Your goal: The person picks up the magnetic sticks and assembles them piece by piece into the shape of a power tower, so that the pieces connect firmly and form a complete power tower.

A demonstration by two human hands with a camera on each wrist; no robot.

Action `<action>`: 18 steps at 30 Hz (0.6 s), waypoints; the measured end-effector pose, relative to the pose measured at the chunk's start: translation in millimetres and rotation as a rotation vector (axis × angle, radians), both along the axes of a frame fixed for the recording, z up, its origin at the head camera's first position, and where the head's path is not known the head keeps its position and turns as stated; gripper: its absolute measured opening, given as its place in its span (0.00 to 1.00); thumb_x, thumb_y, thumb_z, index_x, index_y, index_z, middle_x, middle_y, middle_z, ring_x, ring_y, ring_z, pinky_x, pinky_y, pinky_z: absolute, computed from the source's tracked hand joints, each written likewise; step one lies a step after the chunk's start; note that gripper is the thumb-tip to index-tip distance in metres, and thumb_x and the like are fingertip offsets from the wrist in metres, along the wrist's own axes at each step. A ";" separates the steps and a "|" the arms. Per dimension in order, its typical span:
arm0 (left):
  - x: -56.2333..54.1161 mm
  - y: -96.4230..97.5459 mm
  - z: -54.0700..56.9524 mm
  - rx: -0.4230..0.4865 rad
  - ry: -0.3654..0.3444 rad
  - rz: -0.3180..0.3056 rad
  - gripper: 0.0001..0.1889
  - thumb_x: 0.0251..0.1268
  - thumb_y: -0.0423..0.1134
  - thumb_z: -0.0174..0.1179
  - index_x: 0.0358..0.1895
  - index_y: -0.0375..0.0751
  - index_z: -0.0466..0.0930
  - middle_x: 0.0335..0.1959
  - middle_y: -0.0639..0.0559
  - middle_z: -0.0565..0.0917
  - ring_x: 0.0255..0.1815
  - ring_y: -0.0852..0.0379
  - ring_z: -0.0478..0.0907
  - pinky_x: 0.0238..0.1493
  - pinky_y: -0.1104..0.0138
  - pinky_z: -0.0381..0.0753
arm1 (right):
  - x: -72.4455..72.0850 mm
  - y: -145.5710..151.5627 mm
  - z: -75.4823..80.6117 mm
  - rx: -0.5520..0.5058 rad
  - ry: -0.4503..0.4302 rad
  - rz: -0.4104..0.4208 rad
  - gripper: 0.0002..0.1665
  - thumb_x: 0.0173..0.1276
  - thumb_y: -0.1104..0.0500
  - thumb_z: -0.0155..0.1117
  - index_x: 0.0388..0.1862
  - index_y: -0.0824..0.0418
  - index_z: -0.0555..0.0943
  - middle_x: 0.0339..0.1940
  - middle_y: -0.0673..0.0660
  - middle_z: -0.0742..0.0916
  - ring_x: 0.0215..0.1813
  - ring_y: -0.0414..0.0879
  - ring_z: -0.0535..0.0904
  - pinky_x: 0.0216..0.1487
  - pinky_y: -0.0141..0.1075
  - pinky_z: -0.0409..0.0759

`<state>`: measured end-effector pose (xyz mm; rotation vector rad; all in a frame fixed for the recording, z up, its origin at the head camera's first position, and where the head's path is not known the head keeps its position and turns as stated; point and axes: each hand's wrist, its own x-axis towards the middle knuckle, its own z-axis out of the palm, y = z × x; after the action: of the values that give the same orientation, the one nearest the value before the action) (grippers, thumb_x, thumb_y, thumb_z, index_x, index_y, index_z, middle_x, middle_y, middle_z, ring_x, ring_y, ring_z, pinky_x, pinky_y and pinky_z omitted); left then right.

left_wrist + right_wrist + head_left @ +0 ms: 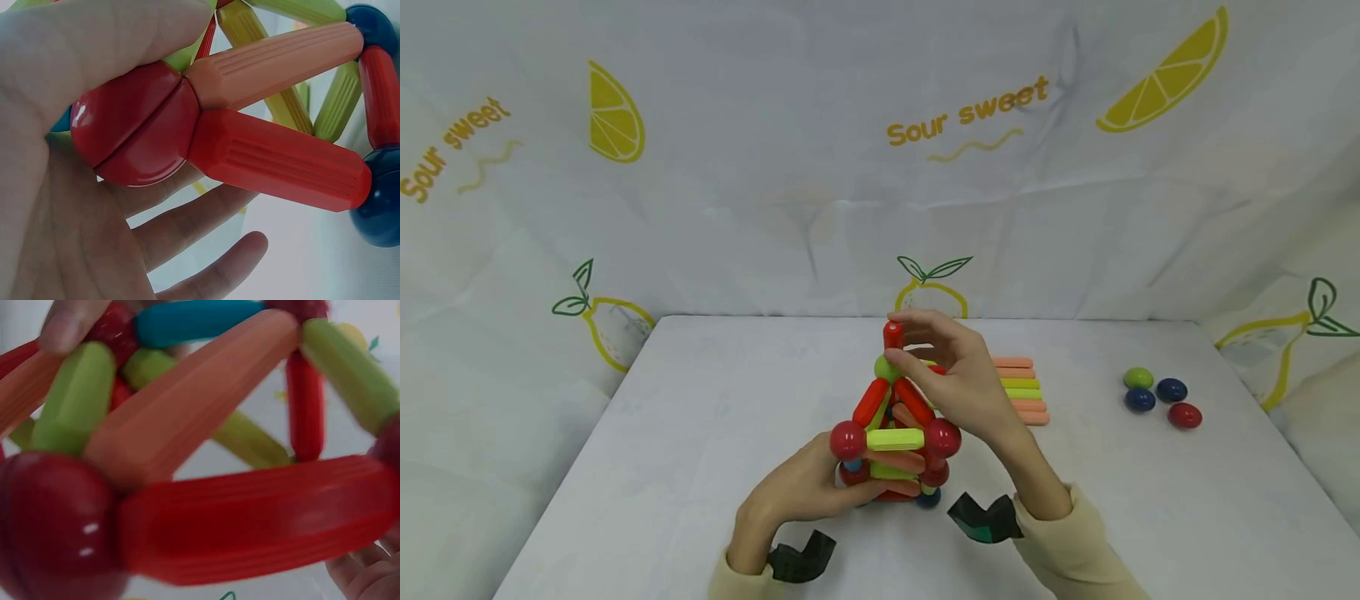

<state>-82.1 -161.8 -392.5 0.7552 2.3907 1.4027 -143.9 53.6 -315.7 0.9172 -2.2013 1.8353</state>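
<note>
A tower-like frame of plastic rods and balls (895,439) stands between my hands at the middle of the table. My left hand (801,487) grips its lower left part, thumb across the front. In the left wrist view that hand lies around a dark red ball (137,125), from which a salmon rod (281,59) and a red rod (281,159) lead off to dark blue balls. At the peak, my right hand (958,375) pinches a short upright red rod (892,333) just over a green ball (886,368), index finger near its top.
Behind my right hand lies a row of salmon and yellow-green rods (1022,389). Farther right on the white table (662,467) are a loose green ball (1138,377), two dark blue balls (1172,389) and a red ball (1184,416). A lemon-printed cloth (737,208) hangs behind the table.
</note>
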 end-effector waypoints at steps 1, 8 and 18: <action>-0.1 -0.2 0.1 -0.001 0.000 0.000 0.26 0.64 0.45 0.71 0.64 0.63 0.74 0.53 0.64 0.85 0.54 0.64 0.81 0.63 0.66 0.81 | -0.5 -0.9 -1.2 0.021 0.008 -0.003 0.24 0.67 0.72 0.67 0.62 0.68 0.78 0.50 0.63 0.87 0.52 0.51 0.86 0.54 0.33 0.86; -0.2 -0.7 1.0 -0.009 -0.003 0.005 0.27 0.64 0.46 0.71 0.65 0.63 0.73 0.54 0.65 0.84 0.55 0.64 0.80 0.64 0.65 0.81 | -0.9 -2.0 -2.6 0.051 0.004 -0.003 0.25 0.66 0.71 0.68 0.62 0.65 0.79 0.50 0.63 0.88 0.53 0.55 0.86 0.53 0.36 0.86; 0.1 -0.6 0.5 0.004 -0.008 0.002 0.26 0.64 0.45 0.71 0.64 0.65 0.74 0.54 0.65 0.85 0.55 0.63 0.80 0.63 0.66 0.81 | -12.8 11.6 -29.9 0.053 -0.014 -0.179 0.21 0.74 0.66 0.61 0.64 0.65 0.79 0.53 0.65 0.89 0.54 0.57 0.86 0.56 0.37 0.85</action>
<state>-82.0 -162.4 -392.0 0.7470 2.3837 1.4085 -156.7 65.2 -345.6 0.6917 -2.2676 1.7160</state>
